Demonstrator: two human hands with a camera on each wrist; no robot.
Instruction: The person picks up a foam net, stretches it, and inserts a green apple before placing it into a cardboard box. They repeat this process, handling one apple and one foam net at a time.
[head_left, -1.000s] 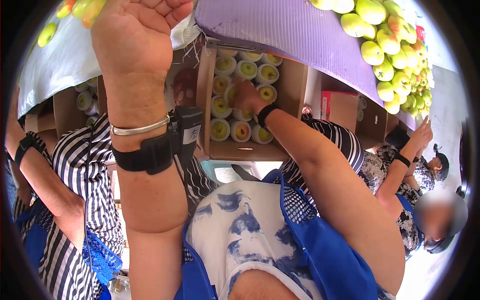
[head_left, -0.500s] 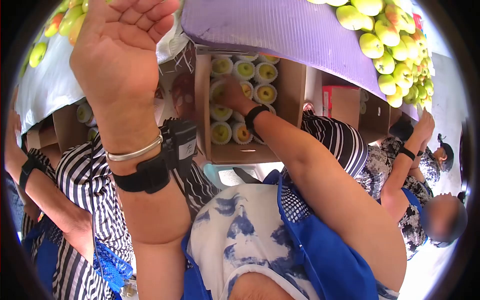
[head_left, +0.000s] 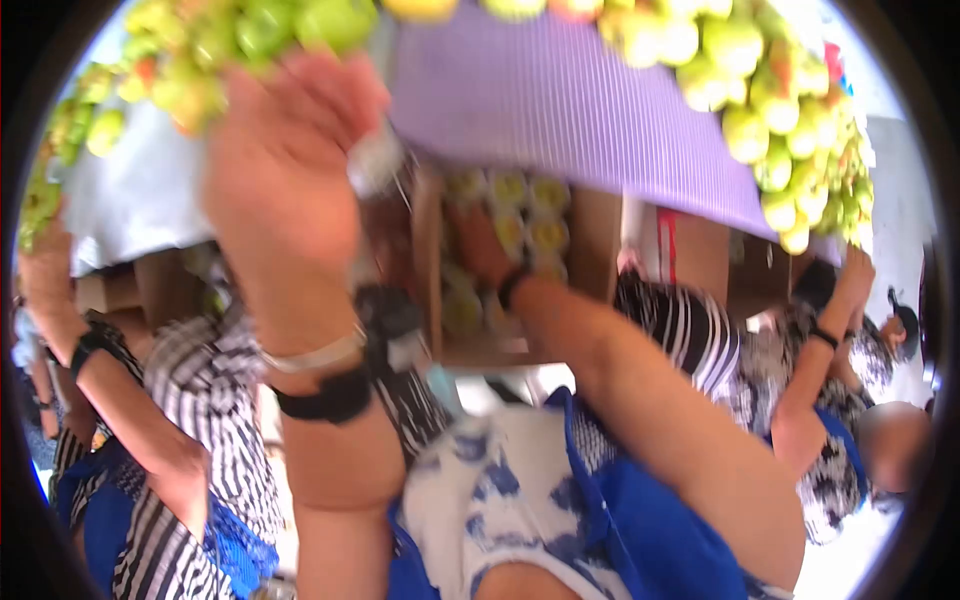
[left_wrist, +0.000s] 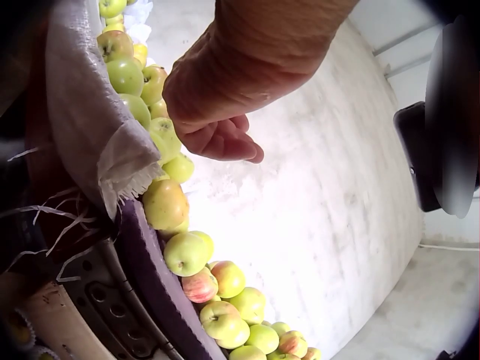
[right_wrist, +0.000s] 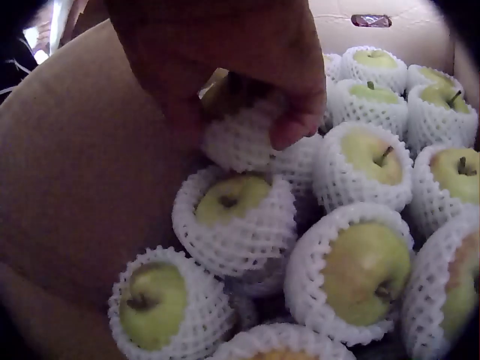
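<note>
My right hand (right_wrist: pixel 247 52) is inside the cardboard box (head_left: pixel 588 235), palm down. Its thumb and fingers grip an apple in a white foam net (right_wrist: pixel 241 141) beside the box's side wall. Around it sit rows of green-yellow apples, each in a foam net (right_wrist: pixel 236 221). Blurred in the head view, my left hand (head_left: pixel 290 190) is raised at the loose apples (head_left: pixel 265 28) on the left. From the left wrist, that hand (left_wrist: pixel 232 82) overlaps the row of bare apples (left_wrist: pixel 166 202), fingers loosely bent, with nothing visible in them.
A purple ribbed sheet (head_left: pixel 520 100) overhangs the box, with more loose apples (head_left: pixel 735 50) piled on it at right. White cloth (head_left: pixel 145 200) hangs at left. People in striped and patterned clothes work on both sides, including one arm (head_left: pixel 845 285) at right.
The view has tilted up, showing more loose apples. My left hand has turned from an open palm toward the apples at upper left. My right hand has moved toward the box's left side.
</note>
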